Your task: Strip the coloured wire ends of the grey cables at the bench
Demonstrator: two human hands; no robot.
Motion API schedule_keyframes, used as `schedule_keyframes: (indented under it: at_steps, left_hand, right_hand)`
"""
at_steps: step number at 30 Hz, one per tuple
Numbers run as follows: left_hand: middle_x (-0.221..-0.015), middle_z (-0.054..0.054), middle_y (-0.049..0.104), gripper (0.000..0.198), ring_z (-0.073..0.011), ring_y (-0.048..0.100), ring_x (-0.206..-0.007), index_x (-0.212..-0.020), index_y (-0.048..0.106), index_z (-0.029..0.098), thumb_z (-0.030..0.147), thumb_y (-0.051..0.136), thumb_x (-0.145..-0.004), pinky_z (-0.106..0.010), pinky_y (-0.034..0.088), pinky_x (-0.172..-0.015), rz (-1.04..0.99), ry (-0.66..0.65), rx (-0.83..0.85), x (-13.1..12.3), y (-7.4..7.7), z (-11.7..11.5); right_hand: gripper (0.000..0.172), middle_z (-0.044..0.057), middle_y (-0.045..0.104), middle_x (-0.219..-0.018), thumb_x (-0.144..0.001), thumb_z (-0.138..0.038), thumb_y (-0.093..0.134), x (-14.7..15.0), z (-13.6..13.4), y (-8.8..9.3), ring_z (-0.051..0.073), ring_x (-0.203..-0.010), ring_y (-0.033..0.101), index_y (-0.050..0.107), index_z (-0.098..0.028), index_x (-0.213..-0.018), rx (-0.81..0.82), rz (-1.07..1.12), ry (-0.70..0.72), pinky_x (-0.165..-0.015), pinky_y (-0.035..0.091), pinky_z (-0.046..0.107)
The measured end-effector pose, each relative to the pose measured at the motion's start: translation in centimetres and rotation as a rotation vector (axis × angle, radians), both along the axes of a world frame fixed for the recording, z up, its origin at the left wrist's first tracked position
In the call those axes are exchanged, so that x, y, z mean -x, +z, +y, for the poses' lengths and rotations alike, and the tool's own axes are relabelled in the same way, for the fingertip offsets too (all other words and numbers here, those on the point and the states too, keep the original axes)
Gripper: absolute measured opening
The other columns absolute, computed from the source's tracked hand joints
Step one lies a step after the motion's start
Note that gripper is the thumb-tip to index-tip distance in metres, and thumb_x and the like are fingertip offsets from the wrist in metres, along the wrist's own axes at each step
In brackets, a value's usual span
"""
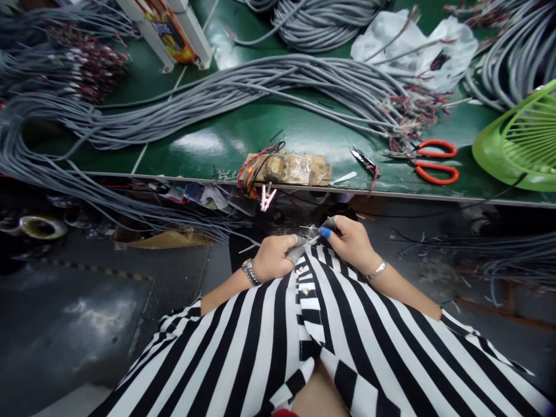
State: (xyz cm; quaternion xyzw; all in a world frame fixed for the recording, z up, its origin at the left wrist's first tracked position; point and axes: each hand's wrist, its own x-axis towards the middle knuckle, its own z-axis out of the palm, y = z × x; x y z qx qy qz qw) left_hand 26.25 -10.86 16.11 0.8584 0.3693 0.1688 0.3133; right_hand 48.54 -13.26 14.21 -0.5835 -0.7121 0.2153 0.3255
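Observation:
My left hand point(275, 258) is closed, its finger and thumb pinching the end of a grey cable point(247, 238) close to my striped shirt. Facing it, my right hand point(354, 246) pinches the fine pale wires point(310, 231) at that cable end. Grey coverings wrap some of my fingertips, and a blue one is on my right hand. The wires are small and partly hidden by my fingers. Just beyond my hands, a pink clip point(268, 198) hangs at the table edge beside a wooden block point(308, 169) with red and black leads.
A long bundle of grey cables point(243, 95) lies across the green table point(186, 153) and droops off its left side. Orange-handled scissors point(436, 163) and small snips point(364, 160) lie near the front edge. A green plastic basket point(490, 153) stands at the right.

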Motion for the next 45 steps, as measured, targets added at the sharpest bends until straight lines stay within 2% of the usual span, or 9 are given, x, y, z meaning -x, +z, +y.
schedule_keyframes:
  at_steps: [7, 15, 22, 26, 31, 34, 37, 40, 45]
  left_hand:
    - [-0.073, 0.0, 0.072, 0.036, -0.015, 0.067, -0.064, -0.114, 0.061, 0.02, 0.016, 0.058, -0.079, -0.023, 0.051, -0.058, -0.027, 0.102, 0.119, 0.3, -0.4, -0.1]
    - [-0.104, -0.005, 0.072, 0.034, -0.0189, 0.069, -0.095, -0.111, 0.066, 0.021, 0.012, 0.055, -0.08, -0.029, 0.055, -0.083, -0.148, 0.029, 0.174, 0.6, -0.8, 0.3]
    - [-0.111, -0.005, 0.07, 0.033, -0.0196, 0.065, -0.104, -0.119, 0.065, 0.021, 0.024, 0.052, -0.088, -0.03, 0.05, -0.094, -0.107, -0.04, 0.325, 0.3, -0.7, 0.9]
    - [-0.11, -0.008, 0.071, 0.034, -0.0198, 0.067, -0.098, -0.117, 0.066, 0.017, 0.032, 0.053, -0.089, -0.032, 0.051, -0.093, -0.259, -0.073, 0.467, 0.2, 0.0, 1.2]
    - [-0.09, -0.012, 0.073, 0.038, -0.0183, 0.068, -0.079, -0.102, 0.073, 0.014, 0.042, 0.051, -0.089, -0.028, 0.054, -0.078, -0.334, -0.446, 0.632, 0.3, 1.9, 0.8]
    - [-0.088, -0.011, 0.071, 0.037, -0.0166, 0.066, -0.078, -0.112, 0.069, 0.014, 0.037, 0.051, -0.091, -0.027, 0.052, -0.078, -0.317, -0.326, 0.532, 0.4, 1.9, 0.6]
    - [-0.078, -0.003, 0.069, 0.051, -0.012, 0.06, -0.067, -0.139, 0.044, 0.016, 0.027, 0.049, -0.09, -0.025, 0.049, -0.071, -0.217, -0.059, 0.337, 0.6, 1.0, 0.5]
    - [-0.074, 0.001, 0.067, 0.069, -0.0112, 0.057, -0.062, -0.148, 0.025, 0.017, 0.019, 0.05, -0.084, -0.024, 0.047, -0.068, -0.084, 0.019, 0.111, 1.0, 0.0, 0.3]
    - [-0.079, -0.001, 0.071, 0.066, -0.0145, 0.062, -0.064, -0.14, 0.04, 0.017, 0.021, 0.053, -0.076, -0.026, 0.049, -0.068, 0.075, 0.037, -0.211, 1.5, -0.7, -0.1]
  right_hand:
    - [0.025, 0.002, 0.052, -0.065, -0.087, -0.035, 0.05, -0.4, 0.1, 0.4, 0.015, -0.059, 0.046, 0.047, -0.021, -0.067, -0.021, -0.113, -0.019, -0.057, 0.032, 0.027]
    - [0.022, 0.003, 0.056, -0.071, -0.09, -0.034, 0.048, 0.0, -0.1, 0.7, 0.016, -0.065, 0.048, 0.052, -0.02, -0.073, -0.035, -0.211, 0.001, -0.06, 0.032, 0.027]
    - [0.016, 0.005, 0.059, -0.077, -0.087, -0.024, 0.047, 0.5, -0.5, 1.0, 0.016, -0.066, 0.051, 0.058, -0.018, -0.078, -0.07, -0.361, 0.008, -0.059, 0.03, 0.028]
    - [0.014, 0.006, 0.06, -0.078, -0.087, -0.024, 0.048, 1.2, -0.2, 0.5, 0.017, -0.071, 0.054, 0.058, -0.018, -0.078, -0.027, -0.301, -0.009, -0.061, 0.032, 0.027]
    - [0.012, 0.006, 0.063, -0.075, -0.084, -0.025, 0.052, 0.4, 1.9, -1.6, 0.018, -0.065, 0.055, 0.058, -0.018, -0.076, 0.241, -0.272, -0.18, -0.058, 0.031, 0.028]
    - [0.019, 0.005, 0.063, -0.07, -0.086, -0.033, 0.052, -0.6, 2.6, -1.9, 0.018, -0.063, 0.055, 0.059, -0.019, -0.075, 0.226, -0.126, -0.226, -0.058, 0.034, 0.028]
    - [0.02, 0.004, 0.064, -0.072, -0.087, -0.035, 0.053, -1.3, 2.4, -0.8, 0.017, -0.066, 0.056, 0.06, -0.019, -0.078, 0.101, 0.042, -0.155, -0.062, 0.038, 0.027]
    - [0.02, 0.003, 0.063, -0.072, -0.087, -0.035, 0.054, -2.0, 1.6, 0.8, 0.016, -0.066, 0.055, 0.06, -0.018, -0.079, 0.027, 0.095, -0.068, -0.063, 0.04, 0.026]
    - [0.017, 0.004, 0.058, -0.073, -0.086, -0.032, 0.055, -3.4, 0.1, 3.5, 0.016, -0.067, 0.053, 0.061, -0.018, -0.079, -0.061, -0.089, 0.15, -0.062, 0.039, 0.028]
